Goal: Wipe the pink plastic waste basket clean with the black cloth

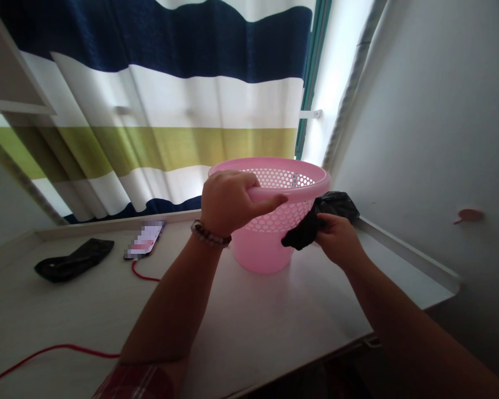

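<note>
A pink plastic basket [264,252] with a perforated upper wall stands upright on the white table. My left hand [232,200] grips its rim at the near left, fingers over the edge and thumb along the outside. Beside the basket's right side, my right hand [336,235] pinches a crumpled black plastic bag [301,231]. More black plastic [339,205] bulges out behind that hand, near the table's raised edge. The inside bottom of the basket is hidden from view.
On the left of the table [249,332] lie a folded black bag [75,259] and a phone [146,239] with a red cable [143,276]. A striped curtain [170,105] hangs behind. A wall with a pink hook [469,215] rises at right.
</note>
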`<state>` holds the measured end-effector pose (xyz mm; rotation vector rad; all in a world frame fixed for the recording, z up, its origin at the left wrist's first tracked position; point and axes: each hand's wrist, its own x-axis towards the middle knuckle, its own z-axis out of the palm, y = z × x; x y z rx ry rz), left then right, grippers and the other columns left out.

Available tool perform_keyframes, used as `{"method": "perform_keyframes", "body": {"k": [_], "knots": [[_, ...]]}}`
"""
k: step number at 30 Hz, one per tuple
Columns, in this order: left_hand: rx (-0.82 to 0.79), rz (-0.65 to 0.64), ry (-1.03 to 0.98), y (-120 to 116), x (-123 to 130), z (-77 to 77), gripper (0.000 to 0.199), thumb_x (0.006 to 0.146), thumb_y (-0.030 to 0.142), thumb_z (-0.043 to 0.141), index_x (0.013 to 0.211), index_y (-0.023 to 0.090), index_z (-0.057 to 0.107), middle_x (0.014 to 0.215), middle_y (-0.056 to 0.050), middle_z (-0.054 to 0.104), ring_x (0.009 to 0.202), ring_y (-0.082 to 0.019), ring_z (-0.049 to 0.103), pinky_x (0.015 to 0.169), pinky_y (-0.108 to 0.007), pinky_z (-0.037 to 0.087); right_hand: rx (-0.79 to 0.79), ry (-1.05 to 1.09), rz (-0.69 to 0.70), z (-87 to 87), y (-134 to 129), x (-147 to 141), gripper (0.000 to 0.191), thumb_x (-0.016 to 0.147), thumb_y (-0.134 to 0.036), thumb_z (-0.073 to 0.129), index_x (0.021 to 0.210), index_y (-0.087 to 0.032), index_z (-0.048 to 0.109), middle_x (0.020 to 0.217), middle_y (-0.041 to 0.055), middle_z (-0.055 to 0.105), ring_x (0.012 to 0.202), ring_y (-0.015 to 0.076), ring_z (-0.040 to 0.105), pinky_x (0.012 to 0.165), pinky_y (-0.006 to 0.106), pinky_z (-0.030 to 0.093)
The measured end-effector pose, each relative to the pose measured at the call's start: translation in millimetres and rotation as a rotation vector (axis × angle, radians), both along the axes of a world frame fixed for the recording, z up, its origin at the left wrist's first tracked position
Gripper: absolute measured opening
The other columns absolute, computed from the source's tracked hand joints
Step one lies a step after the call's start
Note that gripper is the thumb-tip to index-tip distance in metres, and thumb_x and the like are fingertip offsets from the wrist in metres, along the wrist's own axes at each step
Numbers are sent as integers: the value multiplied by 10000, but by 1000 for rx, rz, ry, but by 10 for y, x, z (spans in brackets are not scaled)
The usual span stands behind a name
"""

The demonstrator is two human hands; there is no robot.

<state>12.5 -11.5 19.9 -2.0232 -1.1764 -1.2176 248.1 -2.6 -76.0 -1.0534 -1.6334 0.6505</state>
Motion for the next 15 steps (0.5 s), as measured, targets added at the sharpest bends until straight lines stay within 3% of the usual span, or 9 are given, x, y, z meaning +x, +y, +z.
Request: {"method": "perform_keyframes", "body": {"k": [6, 8, 11, 15], "knots": [[15, -7, -1, 3, -3, 2, 606, 648, 734, 482, 456, 163, 415, 429, 20, 363, 449, -72, 280, 472, -268, 198, -256, -150, 67, -753, 11, -133, 158, 663, -221, 638, 774, -135, 712, 749, 57, 722, 738, 255, 661, 657, 332, 509], [9, -7, -8, 2, -4, 2, 606, 650, 736, 477, 457, 166, 410, 432, 19, 359, 453, -75, 283, 475, -270, 194, -307, -195, 83, -884, 13, -155, 151, 664, -204, 618, 763, -139, 713, 752, 55, 724, 740, 257, 662, 662, 336, 504], [-1, -15, -12, -2, -6, 0, 596, 649, 731, 484, 457, 170, 426, 435, 17, 364, 457, -79, 284, 478, -273, 190, -290, -226, 61, -812, 3, -154, 149, 642, -209, 639, 752, -139, 710, 733, 48, 720, 738, 259, 660, 667, 337, 502], [-15, -26, -14, -20, -9, 3, 612, 654, 753, 457, 465, 171, 444, 438, 12, 388, 457, -82, 298, 481, -276, 198, -144, -167, 58, -374, -77, -140, 202, 677, -227, 631, 845, -148, 712, 800, 45, 723, 769, 245, 660, 682, 326, 512]]}}
